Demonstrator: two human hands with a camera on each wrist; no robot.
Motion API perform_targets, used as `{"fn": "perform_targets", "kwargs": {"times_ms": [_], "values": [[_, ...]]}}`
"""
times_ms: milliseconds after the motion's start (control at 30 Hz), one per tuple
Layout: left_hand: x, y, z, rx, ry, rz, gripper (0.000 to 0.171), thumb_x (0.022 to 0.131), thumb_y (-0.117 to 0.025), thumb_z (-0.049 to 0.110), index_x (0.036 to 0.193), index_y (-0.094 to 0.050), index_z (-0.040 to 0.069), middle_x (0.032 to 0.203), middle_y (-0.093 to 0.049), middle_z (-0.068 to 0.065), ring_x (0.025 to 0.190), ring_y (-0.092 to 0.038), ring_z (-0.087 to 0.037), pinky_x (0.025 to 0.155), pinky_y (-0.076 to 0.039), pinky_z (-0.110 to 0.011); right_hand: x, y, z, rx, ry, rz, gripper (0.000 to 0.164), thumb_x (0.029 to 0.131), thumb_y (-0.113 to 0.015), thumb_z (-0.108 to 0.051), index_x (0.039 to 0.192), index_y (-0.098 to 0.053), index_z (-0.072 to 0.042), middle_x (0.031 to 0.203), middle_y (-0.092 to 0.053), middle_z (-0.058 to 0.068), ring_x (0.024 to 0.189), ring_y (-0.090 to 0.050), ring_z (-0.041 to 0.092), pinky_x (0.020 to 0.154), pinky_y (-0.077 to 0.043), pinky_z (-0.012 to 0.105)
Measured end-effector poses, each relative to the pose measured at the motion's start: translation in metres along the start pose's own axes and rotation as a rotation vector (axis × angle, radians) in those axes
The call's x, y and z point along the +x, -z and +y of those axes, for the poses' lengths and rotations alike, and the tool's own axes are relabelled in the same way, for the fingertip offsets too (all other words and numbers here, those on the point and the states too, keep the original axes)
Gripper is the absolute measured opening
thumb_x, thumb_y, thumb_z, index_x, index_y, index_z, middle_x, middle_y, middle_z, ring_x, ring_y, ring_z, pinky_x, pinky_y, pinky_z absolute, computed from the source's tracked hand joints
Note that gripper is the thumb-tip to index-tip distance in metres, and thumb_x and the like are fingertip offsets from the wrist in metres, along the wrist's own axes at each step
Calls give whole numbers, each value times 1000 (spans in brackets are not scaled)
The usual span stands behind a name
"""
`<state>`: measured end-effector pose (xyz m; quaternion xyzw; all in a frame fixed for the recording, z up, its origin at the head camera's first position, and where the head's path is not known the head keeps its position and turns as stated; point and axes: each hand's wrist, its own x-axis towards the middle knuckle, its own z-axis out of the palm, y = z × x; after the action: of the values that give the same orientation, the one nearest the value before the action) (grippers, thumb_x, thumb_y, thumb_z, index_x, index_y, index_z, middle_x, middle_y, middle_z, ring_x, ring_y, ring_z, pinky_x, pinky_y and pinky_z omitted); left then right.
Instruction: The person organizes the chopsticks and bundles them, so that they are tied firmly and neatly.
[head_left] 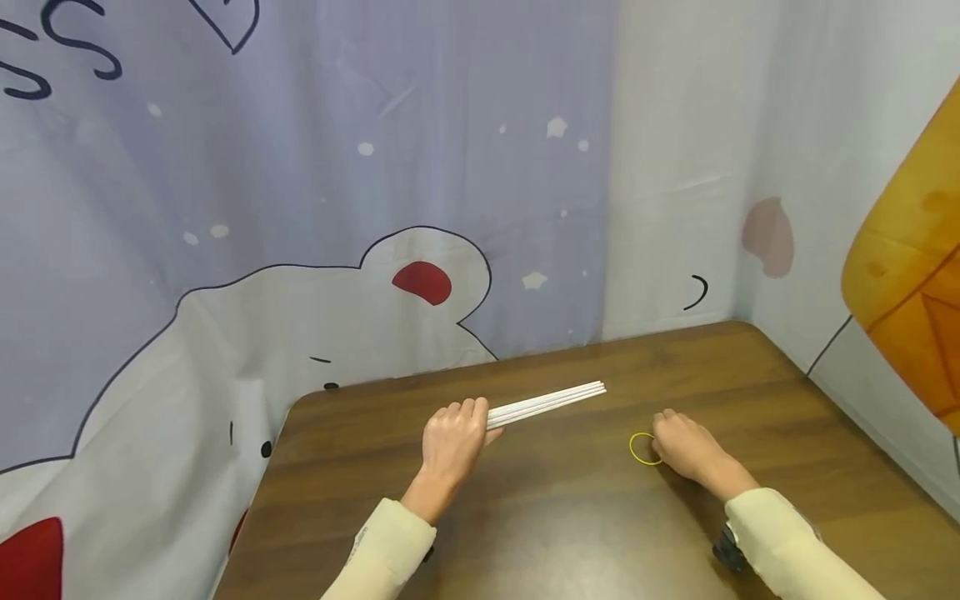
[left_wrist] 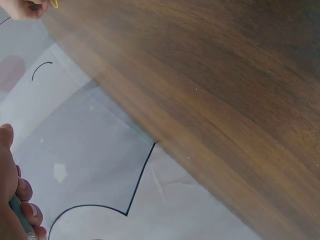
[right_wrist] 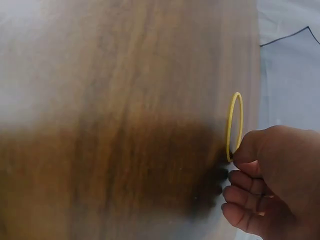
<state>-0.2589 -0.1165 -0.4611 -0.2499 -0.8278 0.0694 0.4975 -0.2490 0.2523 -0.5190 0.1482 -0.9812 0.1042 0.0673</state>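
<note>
My left hand (head_left: 453, 437) grips a bundle of several thin white sticks (head_left: 551, 403) over the table. Their long ends point right and slightly away from me. At the lower left of the left wrist view, my curled fingers (left_wrist: 31, 212) wrap a grey-green shaft (left_wrist: 19, 215) with a speckled end. To the right, my right hand (head_left: 684, 446) pinches a thin yellow rubber band (right_wrist: 230, 127) between thumb and forefinger. That loop hangs open and unstretched, left of the hand in the head view, apart from the sticks.
A brown wood-grain table (head_left: 555, 517) lies beneath both hands. Behind it hangs a printed curtain (head_left: 480, 167) with stars and a white cartoon figure. Another printed cloth (head_left: 810, 208) runs along the right side. Dark wrist straps (head_left: 727, 550) show below the cuffs.
</note>
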Motion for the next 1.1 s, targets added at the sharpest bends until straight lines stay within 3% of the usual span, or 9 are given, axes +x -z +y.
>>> {"fn": "perform_targets", "kwargs": {"times_ms": [200,433,567,700,833,933,1100], "values": [[-4,1,0,-3,1,-27,57,58,-85,56,70,-49,14,53,-47,4,40,-40,-11,39,-27,-23,1,-5,-2,27,8,57,16,85,-59,-4,75,-46,-8,71,-46,5,62,-45,18,56,-40,34],[-9,1,1,-27,22,-28,58,55,-89,52,69,-48,13,52,-45,3,40,-36,-11,39,-25,-23,8,-1,-8,338,-61,119,9,86,-60,-5,85,-51,-7,69,-54,0,62,-47,10,56,-38,24],[-7,3,-1,-26,17,-17,58,55,-88,54,68,-48,13,52,-45,3,40,-36,-11,39,-26,-24,17,19,-16,461,-80,174,14,87,-57,-4,101,-60,-3,80,-66,3,69,-55,7,62,-43,23],[-7,5,-2,-21,14,-28,57,58,-86,55,69,-48,13,52,-45,4,40,-36,-11,39,-26,-23,31,49,-28,523,-57,204,19,89,-53,-4,104,-65,-4,85,-70,7,68,-56,6,63,-45,22],[-6,7,1,-28,16,-33,57,58,-86,54,69,-49,13,52,-46,4,40,-36,-11,39,-27,-23,39,72,-43,608,-30,197,19,93,-52,-5,105,-66,-4,90,-70,11,73,-62,13,63,-48,22],[-5,7,4,-28,12,-34,55,60,-86,54,69,-49,13,52,-47,4,40,-37,-11,39,-27,-23,41,82,-53,645,-7,181,18,94,-53,-6,106,-66,-5,94,-71,11,75,-63,14,65,-49,22],[-5,7,10,-35,6,-71,54,63,-84,55,68,-49,14,52,-49,4,40,-36,-10,39,-26,-23,37,87,-67,612,68,204,16,91,-56,-4,101,-68,-8,91,-72,5,70,-56,5,63,-47,21]]}}
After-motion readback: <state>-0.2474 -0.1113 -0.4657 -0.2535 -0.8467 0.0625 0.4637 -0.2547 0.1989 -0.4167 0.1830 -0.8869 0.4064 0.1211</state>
